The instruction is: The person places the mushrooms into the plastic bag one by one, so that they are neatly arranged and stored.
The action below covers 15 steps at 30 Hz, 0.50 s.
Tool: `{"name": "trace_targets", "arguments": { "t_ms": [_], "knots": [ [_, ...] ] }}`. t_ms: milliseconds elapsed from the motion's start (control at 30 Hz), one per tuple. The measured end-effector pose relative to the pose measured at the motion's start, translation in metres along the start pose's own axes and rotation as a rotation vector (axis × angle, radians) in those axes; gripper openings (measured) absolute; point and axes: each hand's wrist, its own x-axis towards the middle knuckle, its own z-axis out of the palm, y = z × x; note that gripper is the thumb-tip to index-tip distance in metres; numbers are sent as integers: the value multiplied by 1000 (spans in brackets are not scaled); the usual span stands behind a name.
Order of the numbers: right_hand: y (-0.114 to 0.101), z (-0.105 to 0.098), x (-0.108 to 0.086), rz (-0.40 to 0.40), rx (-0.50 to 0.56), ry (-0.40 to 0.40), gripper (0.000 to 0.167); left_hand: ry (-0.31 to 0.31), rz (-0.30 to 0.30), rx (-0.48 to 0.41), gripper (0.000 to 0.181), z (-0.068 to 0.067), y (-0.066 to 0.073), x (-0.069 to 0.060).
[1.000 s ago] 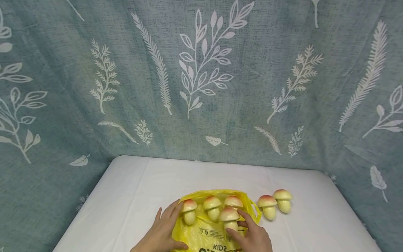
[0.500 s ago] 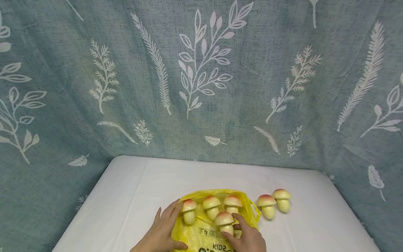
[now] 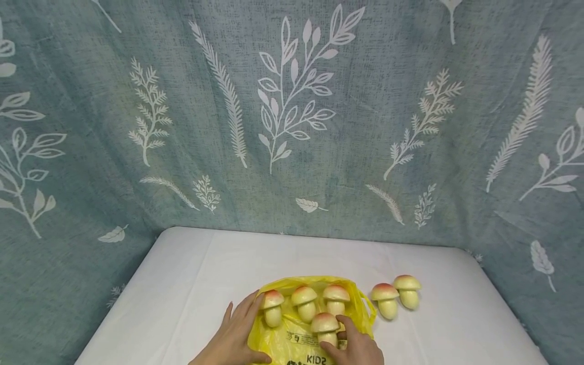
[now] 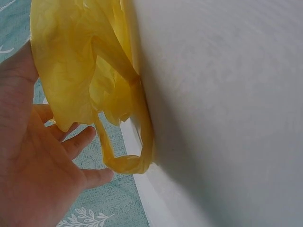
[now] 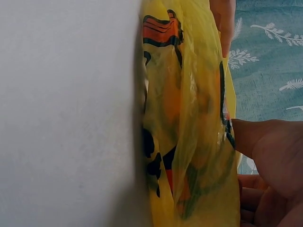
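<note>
My right hand [image 3: 358, 347] holds a toy mushroom [image 3: 325, 320] with a red-tinged cap and pale stem, thumb on one side and fingers on the other. It is over the yellow plastic bag [image 3: 289, 350], which lies flat with its mouth facing away. More toy mushrooms lie at the bag's mouth: one at left [image 3: 273, 314], one in the middle [image 3: 306, 309], one at right [image 3: 336, 296]. My left hand [image 3: 232, 334] rests along the bag's left edge, fingers extended, thumb spread. In the left wrist view, a bag handle loop [image 4: 125, 163] hangs beside its fingers.
Two more toy mushrooms stand close together right of the bag, a nearer one [image 3: 387, 306] and a farther one [image 3: 409, 298]. All this is on a white-covered table [image 3: 219, 263]. A patterned teal curtain [image 3: 347, 203] hangs behind and at both sides.
My right hand has moved the held mushroom slightly left and towards me, uncovering more of the mushroom at right. My left hand stays put.
</note>
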Motion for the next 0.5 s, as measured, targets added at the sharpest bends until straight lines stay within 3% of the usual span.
{"name": "trace_targets", "arguments": {
  "t_ms": [500],
  "knots": [
    [1,1,0,9,-19,-1,68,17,9,-21,128,3,-3,0]
  ]
}}
